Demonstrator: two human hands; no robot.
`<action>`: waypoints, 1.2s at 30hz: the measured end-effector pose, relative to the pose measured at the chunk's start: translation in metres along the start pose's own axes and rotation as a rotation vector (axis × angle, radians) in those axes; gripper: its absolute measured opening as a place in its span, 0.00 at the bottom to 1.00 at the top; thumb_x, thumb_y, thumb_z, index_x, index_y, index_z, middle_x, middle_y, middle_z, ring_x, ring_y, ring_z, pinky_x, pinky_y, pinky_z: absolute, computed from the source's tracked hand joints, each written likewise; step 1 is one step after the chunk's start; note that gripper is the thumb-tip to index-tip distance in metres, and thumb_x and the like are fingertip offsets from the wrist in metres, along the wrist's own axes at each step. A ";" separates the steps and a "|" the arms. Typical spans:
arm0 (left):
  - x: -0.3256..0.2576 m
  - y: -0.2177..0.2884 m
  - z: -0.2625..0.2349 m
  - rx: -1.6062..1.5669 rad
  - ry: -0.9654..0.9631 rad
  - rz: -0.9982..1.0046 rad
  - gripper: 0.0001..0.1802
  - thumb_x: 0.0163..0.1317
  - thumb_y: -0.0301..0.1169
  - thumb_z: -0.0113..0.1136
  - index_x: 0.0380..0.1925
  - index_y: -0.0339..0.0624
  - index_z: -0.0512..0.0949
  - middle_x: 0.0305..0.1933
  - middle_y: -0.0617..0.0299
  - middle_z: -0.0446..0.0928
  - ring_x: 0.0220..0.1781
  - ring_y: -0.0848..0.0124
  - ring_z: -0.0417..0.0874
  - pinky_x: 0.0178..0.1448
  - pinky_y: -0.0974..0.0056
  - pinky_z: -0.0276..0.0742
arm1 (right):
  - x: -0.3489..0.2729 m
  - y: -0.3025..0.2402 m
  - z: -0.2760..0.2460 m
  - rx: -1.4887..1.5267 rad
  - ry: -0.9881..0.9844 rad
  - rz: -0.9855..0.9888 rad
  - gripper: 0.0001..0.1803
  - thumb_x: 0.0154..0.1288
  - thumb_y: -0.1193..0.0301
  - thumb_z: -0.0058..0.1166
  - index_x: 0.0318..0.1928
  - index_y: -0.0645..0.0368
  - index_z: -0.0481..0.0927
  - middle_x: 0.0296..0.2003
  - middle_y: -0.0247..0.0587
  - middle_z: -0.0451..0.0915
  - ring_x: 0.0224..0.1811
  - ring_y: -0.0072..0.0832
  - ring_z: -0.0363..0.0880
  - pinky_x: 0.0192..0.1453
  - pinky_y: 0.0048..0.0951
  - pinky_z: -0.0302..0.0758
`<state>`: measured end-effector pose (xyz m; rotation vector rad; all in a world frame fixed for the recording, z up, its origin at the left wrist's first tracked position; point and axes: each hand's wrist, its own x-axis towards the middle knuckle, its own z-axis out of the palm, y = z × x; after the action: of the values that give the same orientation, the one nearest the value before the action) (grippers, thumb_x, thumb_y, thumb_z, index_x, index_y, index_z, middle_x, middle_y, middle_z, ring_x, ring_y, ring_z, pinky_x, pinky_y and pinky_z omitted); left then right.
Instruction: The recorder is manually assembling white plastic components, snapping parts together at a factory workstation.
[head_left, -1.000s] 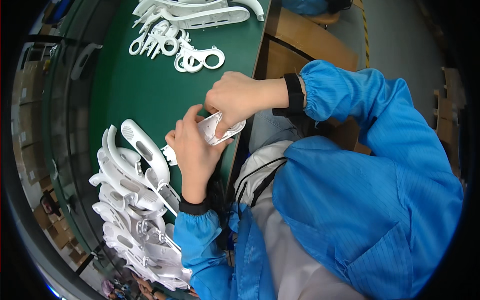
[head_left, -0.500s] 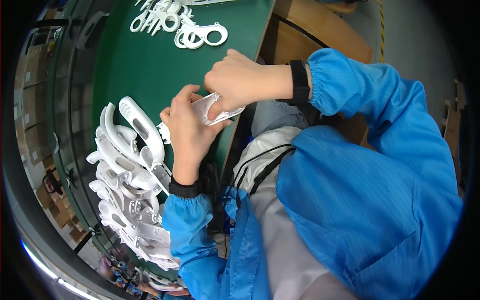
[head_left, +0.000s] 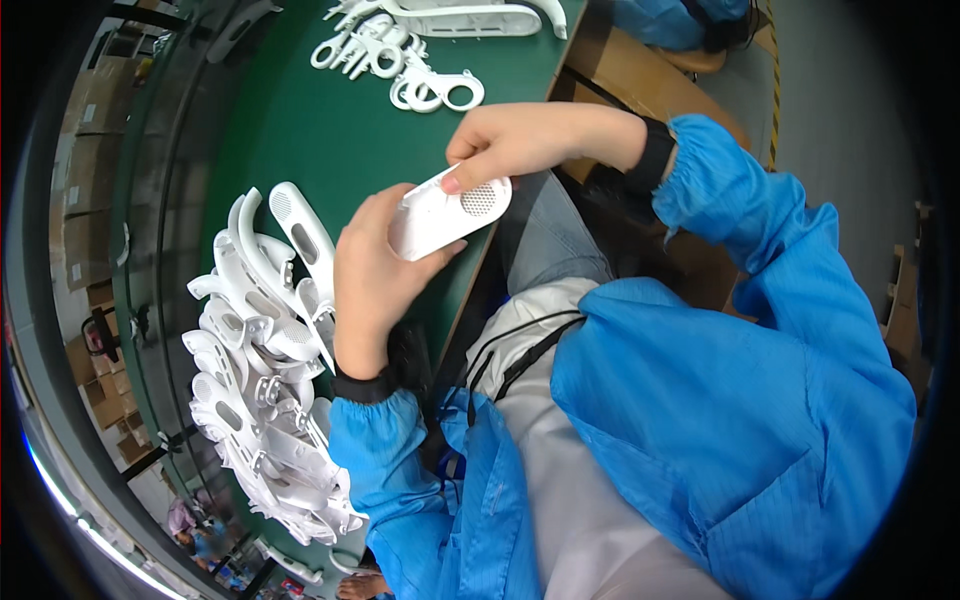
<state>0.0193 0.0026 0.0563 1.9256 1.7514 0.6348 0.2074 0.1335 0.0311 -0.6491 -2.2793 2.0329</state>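
Observation:
A white plastic shell (head_left: 430, 218) with a rounded end and a honeycomb of small holes is held between my hands above the green table. My left hand (head_left: 372, 268) grips the end without holes, fingers at its far side and thumb along its near edge. At the perforated end, my right hand (head_left: 515, 142) is closed on the upper edge, its thumb lying on the shell's face beside the holes. The right fingers are partly hidden behind the shell. Left of my left forearm lies a large heap of similar white plastic housings (head_left: 262, 345), some with long slots.
White double-ring parts (head_left: 437, 90) lie in a pile on the far table (head_left: 290, 130), with longer white pieces (head_left: 470, 20) behind. A dark frame and cardboard boxes (head_left: 100, 135) stand at left. Another person's hand (head_left: 362, 586) shows at the bottom; a blue-clad person (head_left: 665, 20) is at the top.
The shell has turned, and its perforated end now shows. My right hand has moved from pressing its thumb into the shell to gripping its edge. The head view has shifted slightly.

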 end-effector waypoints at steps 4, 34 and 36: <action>-0.002 0.011 -0.005 -0.096 0.065 -0.021 0.32 0.36 0.31 0.77 0.45 0.36 0.77 0.42 0.50 0.80 0.43 0.54 0.83 0.47 0.58 0.78 | -0.014 -0.026 -0.001 0.020 0.046 0.071 0.25 0.67 0.53 0.53 0.21 0.60 0.76 0.16 0.28 0.72 0.19 0.14 0.70 0.23 0.20 0.66; 0.067 -0.058 0.068 -0.689 0.498 -0.021 0.04 0.53 0.27 0.57 0.26 0.39 0.75 0.27 0.51 0.76 0.27 0.54 0.79 0.32 0.53 0.75 | 0.412 -0.046 -0.140 -0.810 0.528 -0.017 0.29 0.57 0.45 0.57 0.40 0.61 0.84 0.28 0.45 0.83 0.31 0.34 0.83 0.39 0.32 0.77; 0.072 -0.050 0.069 -0.641 0.385 -0.025 0.05 0.54 0.28 0.56 0.24 0.39 0.73 0.27 0.51 0.75 0.30 0.55 0.80 0.34 0.53 0.76 | 0.429 -0.023 -0.234 -1.121 0.703 -0.173 0.25 0.56 0.53 0.57 0.46 0.60 0.82 0.39 0.53 0.83 0.45 0.44 0.82 0.52 0.39 0.76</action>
<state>0.0282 0.0766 -0.0268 1.3925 1.5061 1.4296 -0.1246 0.4887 -0.0216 -0.9053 -2.6011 0.1778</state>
